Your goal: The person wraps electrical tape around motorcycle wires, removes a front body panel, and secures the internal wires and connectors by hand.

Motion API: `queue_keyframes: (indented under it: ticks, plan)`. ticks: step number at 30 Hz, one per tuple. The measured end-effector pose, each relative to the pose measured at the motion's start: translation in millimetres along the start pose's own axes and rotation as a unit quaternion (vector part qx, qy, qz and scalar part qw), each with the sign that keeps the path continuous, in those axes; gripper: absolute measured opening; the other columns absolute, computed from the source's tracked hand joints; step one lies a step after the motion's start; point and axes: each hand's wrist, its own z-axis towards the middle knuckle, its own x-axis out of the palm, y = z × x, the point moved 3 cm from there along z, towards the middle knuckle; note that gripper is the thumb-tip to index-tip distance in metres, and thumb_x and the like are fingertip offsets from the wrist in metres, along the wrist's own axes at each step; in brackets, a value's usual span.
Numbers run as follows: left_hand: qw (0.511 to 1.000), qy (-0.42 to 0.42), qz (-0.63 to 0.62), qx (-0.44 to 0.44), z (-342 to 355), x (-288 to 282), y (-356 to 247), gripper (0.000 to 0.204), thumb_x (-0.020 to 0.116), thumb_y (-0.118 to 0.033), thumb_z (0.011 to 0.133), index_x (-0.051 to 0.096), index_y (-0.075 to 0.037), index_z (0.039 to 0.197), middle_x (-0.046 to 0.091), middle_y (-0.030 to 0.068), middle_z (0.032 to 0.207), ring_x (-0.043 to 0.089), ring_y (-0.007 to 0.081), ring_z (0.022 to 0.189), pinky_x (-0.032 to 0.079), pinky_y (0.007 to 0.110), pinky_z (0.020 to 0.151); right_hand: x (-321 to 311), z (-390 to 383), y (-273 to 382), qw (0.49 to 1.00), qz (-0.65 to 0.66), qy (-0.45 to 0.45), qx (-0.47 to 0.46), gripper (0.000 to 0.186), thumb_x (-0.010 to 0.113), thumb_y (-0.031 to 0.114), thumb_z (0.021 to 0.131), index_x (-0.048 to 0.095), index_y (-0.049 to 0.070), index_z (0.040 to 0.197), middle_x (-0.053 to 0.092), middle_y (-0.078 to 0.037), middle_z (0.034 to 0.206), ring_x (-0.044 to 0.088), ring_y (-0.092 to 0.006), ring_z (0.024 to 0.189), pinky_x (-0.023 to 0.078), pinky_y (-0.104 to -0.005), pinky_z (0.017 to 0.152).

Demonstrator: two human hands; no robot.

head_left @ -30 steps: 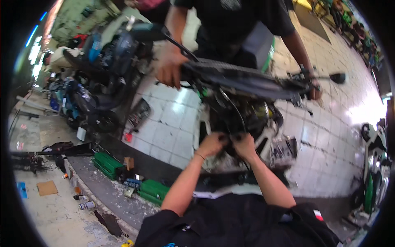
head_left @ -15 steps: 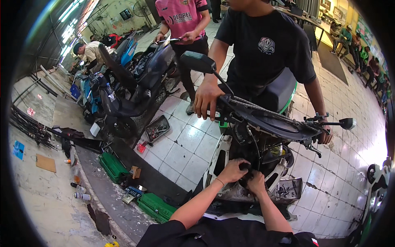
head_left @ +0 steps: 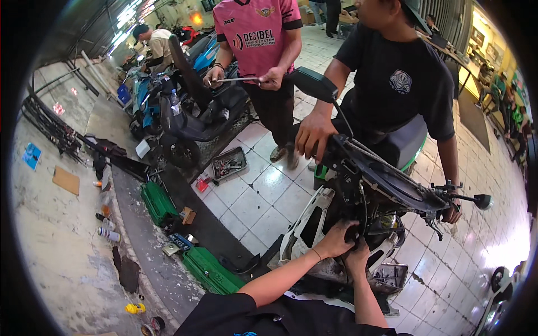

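Observation:
A motor scooter with its front panels off stands before me, its white inner body and dark front parts exposed. Both my hands are at the front of it, below the handlebar. My left hand has its fingers curled round something dark at the steering column. Just right of it and lower, my right hand is closed, fingertips against the same dark area. What each hand grips is hidden by the fingers and shadow. Above, a person in a black shirt sits on the scooter, hands on its handlebar.
A person in a pink shirt stands far left holding a thin metal tool. A parts tray lies on the floor; another metal tray sits beside the scooter. Green toolboxes line the left, near another scooter.
The view has shifted, so the scene sits further right and lower. The person in pink has stepped nearer with the tool. My hands stay at the same dark area.

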Motion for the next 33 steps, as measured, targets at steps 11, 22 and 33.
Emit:
queue_keyframes:
  ticks: [11,22,33]
  plan:
    - [0.976,-0.008,0.106,-0.192,-21.7,31.9,77.8,0.043,0.054,-0.036,0.09,0.072,0.002,0.08,0.067,0.0298,0.09,0.064,0.0463,0.091,0.049,0.053,0.087,-0.2,9.6,-34.4,0.969,0.145,0.057,0.191,0.032,0.065,0.017,0.086,0.065,-0.004,0.109,0.069,-0.009,0.095,0.06,-0.0186,0.081,0.049,-0.0333,0.073]
    - [0.794,0.049,-0.381,-0.471,-20.4,8.0,38.6,0.02,0.063,-0.021,0.091,0.068,-0.002,0.099,0.067,0.0057,0.079,0.063,0.0177,0.064,0.048,0.031,0.05,-7.2,12.2,-24.7,0.939,0.196,0.115,0.257,0.028,0.064,0.017,0.091,0.065,0.003,0.115,0.067,-0.002,0.095,0.06,-0.0119,0.08,0.049,-0.0271,0.071]
    - [0.94,0.079,-0.057,-0.328,-8.8,51.1,112.9,0.031,0.064,-0.025,0.087,0.069,0.005,0.092,0.068,0.0223,0.09,0.066,0.0372,0.08,0.053,0.045,0.07,-13.3,15.6,-56.4,0.976,0.09,0.081,0.18,0.03,0.066,0.011,0.082,0.068,-0.001,0.109,0.071,-0.013,0.095,0.069,-0.0253,0.08,0.055,-0.0374,0.072]
